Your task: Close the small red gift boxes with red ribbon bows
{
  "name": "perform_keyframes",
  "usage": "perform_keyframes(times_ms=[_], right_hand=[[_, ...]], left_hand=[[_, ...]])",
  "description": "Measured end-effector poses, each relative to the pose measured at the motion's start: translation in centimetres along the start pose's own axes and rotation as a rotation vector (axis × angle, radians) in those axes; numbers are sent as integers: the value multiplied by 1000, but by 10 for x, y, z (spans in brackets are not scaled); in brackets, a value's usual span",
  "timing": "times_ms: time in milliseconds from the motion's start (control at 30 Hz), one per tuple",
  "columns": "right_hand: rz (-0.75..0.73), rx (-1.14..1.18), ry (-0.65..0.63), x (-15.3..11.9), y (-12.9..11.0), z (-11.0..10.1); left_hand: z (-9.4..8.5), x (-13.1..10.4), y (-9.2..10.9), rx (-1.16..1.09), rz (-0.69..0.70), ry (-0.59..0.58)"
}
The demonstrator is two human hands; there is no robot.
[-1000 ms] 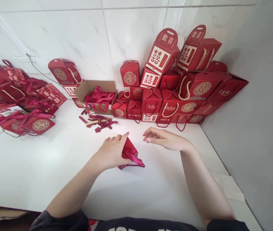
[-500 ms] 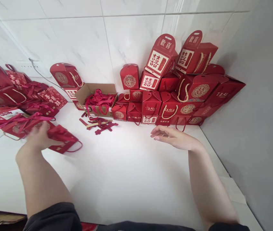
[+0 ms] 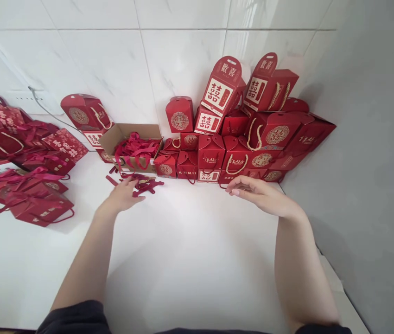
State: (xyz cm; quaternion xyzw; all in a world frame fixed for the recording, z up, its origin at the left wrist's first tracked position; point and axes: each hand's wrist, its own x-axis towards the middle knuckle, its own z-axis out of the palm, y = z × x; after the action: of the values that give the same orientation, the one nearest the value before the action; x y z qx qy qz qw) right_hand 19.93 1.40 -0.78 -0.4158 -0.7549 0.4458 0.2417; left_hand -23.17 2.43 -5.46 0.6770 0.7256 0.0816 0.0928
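Note:
My left hand [image 3: 123, 194] is open, thumb apart from the fingers, over the near side of a small pile of dark red strips [image 3: 147, 185]; whether it touches them I cannot tell. Behind that pile stands an open cardboard box [image 3: 135, 163] holding tangled crimson ribbons [image 3: 137, 145]. My right hand [image 3: 255, 192] hovers with loosely bent fingers, empty, in front of the stacked red gift boxes [image 3: 211, 152]. At the left, a red gift box tied with a crimson bow [image 3: 46, 208] lies on its side, its cord handle towards the right.
More red boxes and bags [image 3: 2, 139] are heaped at the left end of the white table [image 3: 197, 260]. Two taller boxes [image 3: 218, 93] lean atop the right stack. A tiled wall runs behind, a grey wall [image 3: 364, 176] stands at right, and a cable hangs from a socket strip.
My left hand has let go of the bow-tied gift box at the left and moved right to the strips. My right hand has stayed nearly in place. The view has shifted slightly.

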Motion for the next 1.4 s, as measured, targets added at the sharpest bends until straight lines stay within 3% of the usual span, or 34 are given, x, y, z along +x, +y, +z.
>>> perform_keyframes(times_ms=[133,233,333,400,567,867,1000,1133,1233,1400], right_hand=[[-16,-39,188,-4,8,-13],[-43,-158,532,0,23,-22],[-53,-359,860,8,41,-28],[-39,-458,929,12,49,-30],[-47,-484,867,18,54,-27],[-79,-463,789,23,48,-18],[-66,-457,766,23,46,-16],[-64,-458,734,25,44,-13],[-46,-450,722,24,43,-13],[-53,-445,743,21,43,-17]], left_hand=[[23,15,37,91,180,137],[27,25,62,106,242,271],[26,37,73,89,215,369],[28,47,73,76,125,362],[37,63,62,40,-37,233],[10,52,42,-202,148,354],[19,54,33,-300,94,303],[32,59,34,-463,163,220],[31,59,35,-498,179,178],[16,62,21,-430,127,387]])
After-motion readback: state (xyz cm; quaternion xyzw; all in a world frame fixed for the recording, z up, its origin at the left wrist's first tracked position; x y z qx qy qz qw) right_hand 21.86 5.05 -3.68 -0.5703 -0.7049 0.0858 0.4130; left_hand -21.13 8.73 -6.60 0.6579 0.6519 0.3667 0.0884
